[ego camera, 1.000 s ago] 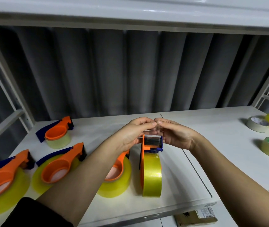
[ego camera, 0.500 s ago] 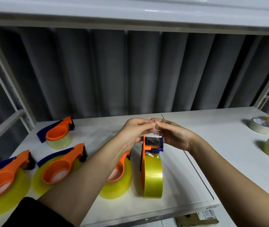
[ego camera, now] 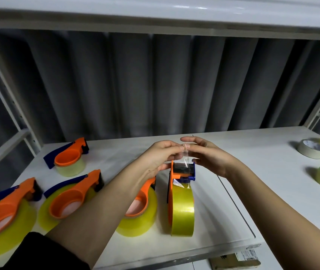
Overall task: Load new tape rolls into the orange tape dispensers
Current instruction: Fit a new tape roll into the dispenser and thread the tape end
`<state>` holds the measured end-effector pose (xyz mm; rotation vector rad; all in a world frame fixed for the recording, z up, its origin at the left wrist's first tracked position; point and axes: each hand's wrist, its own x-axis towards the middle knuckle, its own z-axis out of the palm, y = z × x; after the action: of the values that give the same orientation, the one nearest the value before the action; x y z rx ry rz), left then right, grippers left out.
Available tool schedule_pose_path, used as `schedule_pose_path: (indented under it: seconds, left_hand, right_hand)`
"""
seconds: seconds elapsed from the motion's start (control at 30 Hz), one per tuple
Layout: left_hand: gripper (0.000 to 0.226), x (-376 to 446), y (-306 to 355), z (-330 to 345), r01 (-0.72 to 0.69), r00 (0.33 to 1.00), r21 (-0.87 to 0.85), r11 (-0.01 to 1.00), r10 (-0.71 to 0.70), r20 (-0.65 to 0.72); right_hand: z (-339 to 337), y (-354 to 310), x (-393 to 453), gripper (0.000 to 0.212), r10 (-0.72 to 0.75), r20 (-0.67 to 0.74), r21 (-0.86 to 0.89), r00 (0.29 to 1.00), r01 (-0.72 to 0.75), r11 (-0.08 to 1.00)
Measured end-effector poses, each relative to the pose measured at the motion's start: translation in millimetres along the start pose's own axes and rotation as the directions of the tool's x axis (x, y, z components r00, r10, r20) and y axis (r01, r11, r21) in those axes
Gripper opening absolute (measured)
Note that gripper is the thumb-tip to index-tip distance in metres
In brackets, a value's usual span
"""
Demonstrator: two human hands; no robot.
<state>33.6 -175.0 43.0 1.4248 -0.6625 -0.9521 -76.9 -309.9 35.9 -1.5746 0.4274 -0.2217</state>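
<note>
We've got the upright orange dispenser (ego camera: 182, 184) standing on edge on the white shelf (ego camera: 233, 215), yellow tape roll (ego camera: 182, 209) seated in it, blue cutter head at the top. Our left hand (ego camera: 155, 158) has fingers curled and pinches the clear tape end (ego camera: 186, 154) just above the cutter; lower fingers look to be touching the orange side plate, though it's hard to confirm from this angle. Our right hand (ego camera: 209, 156) sits just right of the strip, fingers mostly straight and relaxed, fingertips at the tape end's top edge. We can't tell if they actually grip it.

A flat loaded dispenser (ego camera: 141, 209) lies just left of it, partly under our left forearm. Three more loaded dispensers (ego camera: 71, 197) further left. Loose rolls (ego camera: 310, 151) sit far right on the shelf.
</note>
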Motion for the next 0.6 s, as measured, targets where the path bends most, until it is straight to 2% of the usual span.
schedule_pose_path:
  seconds: [0.1,0.2,0.27,0.3,0.33,0.37,0.4,0.43,0.5,0.57,0.6]
  left_hand:
    - [0.009,-0.5,0.5,1.8,0.007,1.0,0.015,1.0,-0.008,0.021]
    - [0.012,-1.2,-0.2,2.6,0.011,1.0,-0.02,1.0,-0.01,0.029]
    - [0.012,-1.0,-0.8,0.0,0.026,1.0,-0.06,0.998,-0.025,0.011]
    - [0.01,-0.8,-1.0,-1.6,0.037,0.999,-0.076,0.996,-0.037,0.002]
    - [0.008,-0.9,-0.8,-2.5,0.051,0.999,-0.09,0.995,-0.051,-0.005]
    - [0.006,-0.7,-0.4,-2.9,0.067,0.998,-0.101,0.993,-0.068,-0.01]
    - [0.006,-0.4,0.9,-2.0,0.086,0.996,-0.111,0.99,-0.088,-0.013]
    - [0.006,0.2,1.9,-0.5,0.111,0.993,-0.119,0.987,-0.113,-0.016]
    - [0.008,1.3,4.4,2.2,0.149,0.988,-0.126,0.981,-0.153,-0.018]
    - [0.009,1.8,7.3,3.2,0.183,0.983,-0.115,0.976,-0.185,-0.003]
    - [0.01,2.4,8.8,3.4,0.203,0.979,-0.102,0.974,-0.203,0.006]
  right_hand:
    - [1.3,-0.5,-0.2,0.046,0.012,0.012,0.123,1.0,-0.013,0.992]
    - [4.2,-2.0,0.2,0.035,0.024,0.008,0.425,1.0,-0.025,0.905]
    - [1.4,-2.8,1.0,0.02,0.042,-0.073,0.59,0.996,0.009,0.807]
    - [0.3,-3.6,0.1,0.016,0.023,-0.167,0.553,0.986,0.074,0.83]
    - [1.0,-4.3,-3.2,0.015,-0.052,-0.285,0.395,0.957,0.167,0.903]
    - [2.6,-4.2,-7.2,0.013,-0.198,-0.375,0.14,0.905,0.267,0.954]
    - [4.9,-3.7,-10.8,0.011,-0.377,-0.39,-0.126,0.84,0.357,0.926]
    - [7.6,-2.9,-14.5,0.008,-0.526,-0.333,-0.337,0.783,0.422,0.842]
    - [12.5,-2.8,-19.4,0.003,-0.677,-0.161,-0.612,0.718,0.466,0.639]
    - [12.9,-1.2,-19.0,0.01,-0.724,-0.016,-0.79,0.69,0.435,0.432]
    - [12.3,-0.6,-18.0,0.014,-0.721,0.025,-0.839,0.693,0.407,0.362]
